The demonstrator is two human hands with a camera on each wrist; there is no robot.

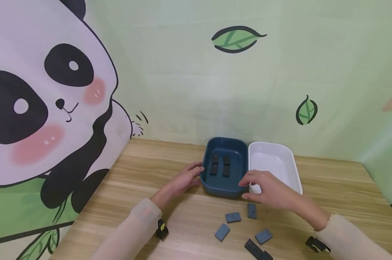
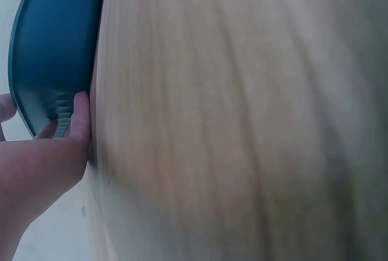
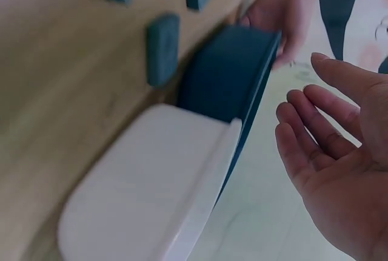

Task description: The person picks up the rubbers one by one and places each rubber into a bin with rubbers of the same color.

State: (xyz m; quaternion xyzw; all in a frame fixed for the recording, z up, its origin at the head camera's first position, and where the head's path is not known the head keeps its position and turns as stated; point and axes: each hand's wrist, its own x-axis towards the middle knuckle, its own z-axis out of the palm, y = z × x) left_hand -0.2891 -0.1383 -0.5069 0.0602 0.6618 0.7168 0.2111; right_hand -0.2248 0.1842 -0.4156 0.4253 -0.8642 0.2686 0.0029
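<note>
A dark blue tray (image 1: 225,187) stands on the table with several small black blocks (image 1: 226,170) lying in it. My left hand (image 1: 185,177) rests its fingers against the tray's left outer wall; in the left wrist view those fingers (image 2: 80,118) touch the wall low down by the tabletop. Over the tray's front right corner hovers my right hand (image 1: 266,186), its fingers spread from the thumb and nothing held between them. The right wrist view shows that palm (image 3: 345,182) bare, with loosely bent fingers. Several blue-grey blocks (image 1: 233,217) lie in front of the tray.
A white tray (image 1: 275,153) sits right beside the blue one. Nearer the front edge of the wooden table (image 1: 182,231) are dark blocks (image 1: 253,249). Behind the trays hangs a green printed backdrop (image 1: 189,90) with a panda at the left.
</note>
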